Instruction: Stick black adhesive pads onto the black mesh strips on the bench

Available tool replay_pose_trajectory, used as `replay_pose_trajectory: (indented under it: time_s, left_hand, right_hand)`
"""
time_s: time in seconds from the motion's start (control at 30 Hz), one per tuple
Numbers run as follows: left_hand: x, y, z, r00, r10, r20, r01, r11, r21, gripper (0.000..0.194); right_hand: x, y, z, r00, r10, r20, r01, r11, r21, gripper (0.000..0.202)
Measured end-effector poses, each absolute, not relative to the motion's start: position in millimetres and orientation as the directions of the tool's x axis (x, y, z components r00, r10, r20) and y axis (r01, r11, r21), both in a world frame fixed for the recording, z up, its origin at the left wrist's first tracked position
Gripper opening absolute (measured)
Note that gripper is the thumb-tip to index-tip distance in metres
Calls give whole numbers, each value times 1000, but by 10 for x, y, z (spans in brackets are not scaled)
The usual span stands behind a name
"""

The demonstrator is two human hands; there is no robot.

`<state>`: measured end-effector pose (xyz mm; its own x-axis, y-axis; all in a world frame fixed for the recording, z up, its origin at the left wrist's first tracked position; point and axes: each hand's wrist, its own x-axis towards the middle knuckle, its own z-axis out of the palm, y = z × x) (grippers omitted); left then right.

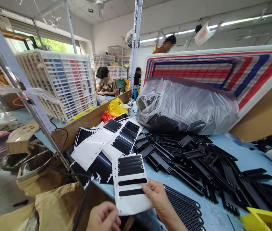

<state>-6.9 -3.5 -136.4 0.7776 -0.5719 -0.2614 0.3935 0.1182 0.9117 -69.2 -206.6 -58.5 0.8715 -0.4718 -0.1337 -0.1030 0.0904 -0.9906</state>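
A white backing sheet [131,204] with several black rounded strips on it is held over the table's front edge. My right hand [158,199] pinches its right side, thumb on top near the lower strips. My left hand [104,216] is just below the sheet's lower left corner, its fingers curled together; what they hold, if anything, is too small to tell. More white sheets with black strips [125,136] lie behind. To the right spreads a pile of long black plastic pieces [189,157]. Black textured strips [182,205] lie beside my right hand.
A large clear plastic bag [186,109] leans against a striped crate [253,73] at the back. A yellow tray [266,219] sits at the lower right. A metal post [42,115] and brown sacks [59,205] are at the left. People sit farther back.
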Motion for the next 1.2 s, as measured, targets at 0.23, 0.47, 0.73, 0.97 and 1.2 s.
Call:
replay_pose_trajectory:
  time_s: [0.23,0.47,0.73,0.97,1.2]
  left_hand:
    - [110,-121,-1246,782,-558,-278,429,157,890,54]
    - [136,-237,-1156,727,-594,-345,614,337,713,42]
    - [9,-288,-1050,729,-614,-301,584,330,742,44]
    - [-36,-311,-919,731,-666,-151,419,262,870,40]
    - [-56,-379,-850,711,-693,-115,313,166,935,44]
  right_hand:
    - [-784,-1977,-514,913,-386,-133,-108,86,-990,45]
    - [-716,-2168,-507,763,-619,188,-248,-549,-798,42]
    - [-998,-1733,-923,874,-381,302,-123,-774,-621,39]
    - [-869,-1543,-998,870,-452,194,-201,-687,-699,50]
    - [-860,-1544,-765,898,-433,78,-206,-570,-795,44]
